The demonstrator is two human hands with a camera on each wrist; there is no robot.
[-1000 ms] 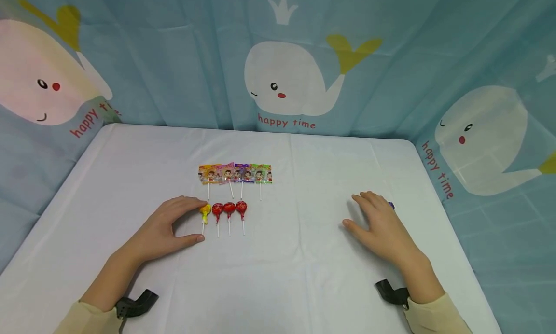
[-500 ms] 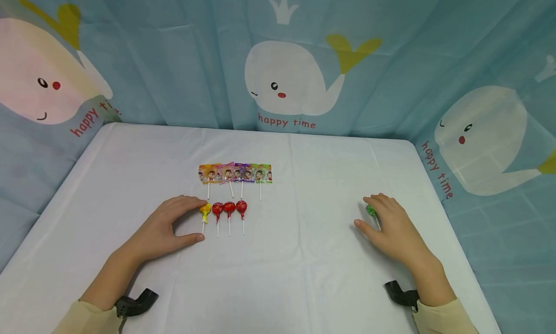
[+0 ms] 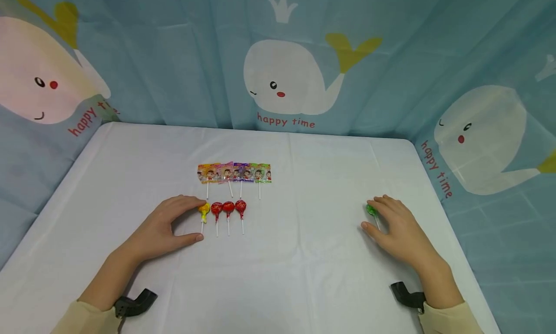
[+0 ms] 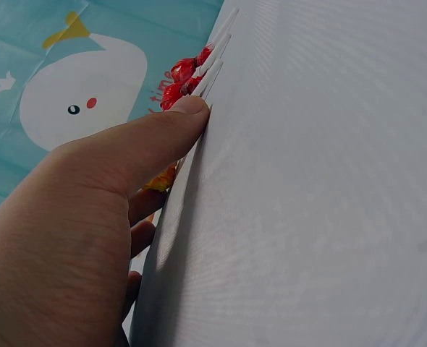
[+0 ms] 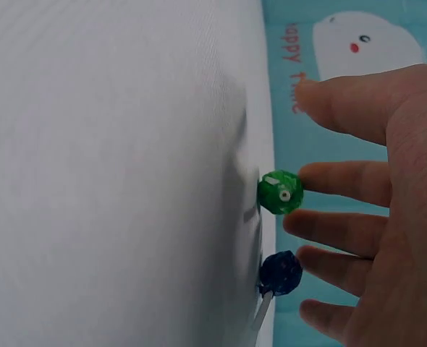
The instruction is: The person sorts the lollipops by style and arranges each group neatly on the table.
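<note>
My left hand [image 3: 158, 230] rests at the left end of a row of lollipops, thumb and fingers spread apart. Its fingertips reach the head of a yellow lollipop [image 3: 204, 209], and the thumb tip lies by that stick's lower end. Three red lollipops [image 3: 228, 207] stand in line just right of the yellow one. On the right side, my right hand [image 3: 399, 232] hovers with loosely spread fingers over a green lollipop [image 3: 371, 210]. In the right wrist view, fingertips come right up to the green head, and a dark blue lollipop [image 5: 280, 273] lies beside it, hidden in the head view.
Behind the row lie several flat-wrapped lollipops in orange [image 3: 209, 173], pink [image 3: 226, 172], purple [image 3: 243, 172] and green [image 3: 262, 173] wrappers. A white cloth [image 3: 278, 285] covers the table. A blue whale-print curtain [image 3: 191, 73] hangs along its back and sides.
My right hand has moved right and slightly toward me, uncovering the green lollipop and covering the dark blue one in the head view. The left hand and the rows have stayed put.
</note>
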